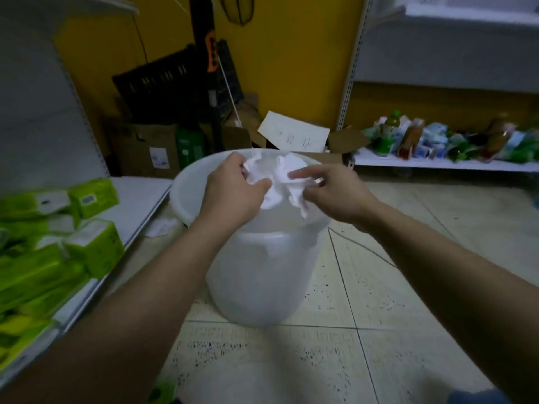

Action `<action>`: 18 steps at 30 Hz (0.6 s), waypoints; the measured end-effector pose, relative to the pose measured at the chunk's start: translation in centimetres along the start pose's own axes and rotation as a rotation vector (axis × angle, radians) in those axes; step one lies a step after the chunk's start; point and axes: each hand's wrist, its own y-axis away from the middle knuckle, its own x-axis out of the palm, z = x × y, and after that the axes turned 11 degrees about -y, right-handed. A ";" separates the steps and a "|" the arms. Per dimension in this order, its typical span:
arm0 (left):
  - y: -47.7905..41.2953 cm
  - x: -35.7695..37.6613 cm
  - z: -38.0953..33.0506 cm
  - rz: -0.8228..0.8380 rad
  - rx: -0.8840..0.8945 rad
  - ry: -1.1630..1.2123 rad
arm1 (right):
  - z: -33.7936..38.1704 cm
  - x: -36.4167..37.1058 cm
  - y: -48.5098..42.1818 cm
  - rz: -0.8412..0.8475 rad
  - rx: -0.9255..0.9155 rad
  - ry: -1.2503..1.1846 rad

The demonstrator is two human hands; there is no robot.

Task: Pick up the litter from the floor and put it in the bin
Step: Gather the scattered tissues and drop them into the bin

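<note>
Yellow walls and white metal shop shelving close in a narrow aisle with a pale speckled tile floor (364, 287). On the low shelf to the left lie bright green packs of tissues (93, 249); the low shelf on the right carries a blurred row of bottles and packets (437, 138). Brown cardboard boxes (145, 147) and a dark plastic crate (175, 80) are stacked against the back wall.

In the middle of the floor stands a translucent white plastic bin (262, 275), upright and open at the top. Directly above its mouth both hands hold a crumpled wad of white paper (277, 179). The left hand (233, 188) is curled around the wad's left side, fingers closed on it; the right hand (332, 191) pinches its right edge, with one finger laid across the top. The wad sits between them, over the opening and not yet released.

A second scrap of white paper (162, 225) lies on the floor just beside the bin's left rim, near the shelf base, so the job looks unfinished.

The main risk is the drop itself: the wad is loose and light, with a corner hanging down near the right rim, so letting go unevenly could leave it caught on the rim or tumbling outside. Leaning on the rim might also tip the lightweight bin.
</note>
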 end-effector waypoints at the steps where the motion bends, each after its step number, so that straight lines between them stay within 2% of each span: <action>1: -0.4 -0.2 0.0 0.089 -0.004 -0.054 | 0.0 0.1 -0.8 0.090 0.034 0.128; 3: -0.1 -0.5 0.9 0.239 0.048 -0.248 | -0.5 0.4 -0.8 0.199 0.067 0.281; 4: 0.4 -0.5 1.6 0.243 0.092 -0.347 | -1.0 0.6 -0.3 0.204 0.071 0.261; 6: 2.0 -0.4 3.2 0.128 0.236 -0.481 | -2.6 0.8 1.7 0.113 0.016 0.186; 9: 5.0 0.0 4.6 0.024 0.537 -0.380 | -4.9 1.6 6.3 -0.090 -0.115 0.262; 12: 9.1 1.8 5.8 0.073 0.752 -0.265 | -7.7 3.6 11.7 -0.142 -0.176 0.260; 14: 12.5 3.7 7.7 0.308 0.803 -0.281 | -10.1 5.6 15.4 0.024 -0.085 0.254; 18: 19.1 7.4 12.7 0.942 0.724 -0.522 | -14.4 9.7 21.7 0.628 0.277 0.319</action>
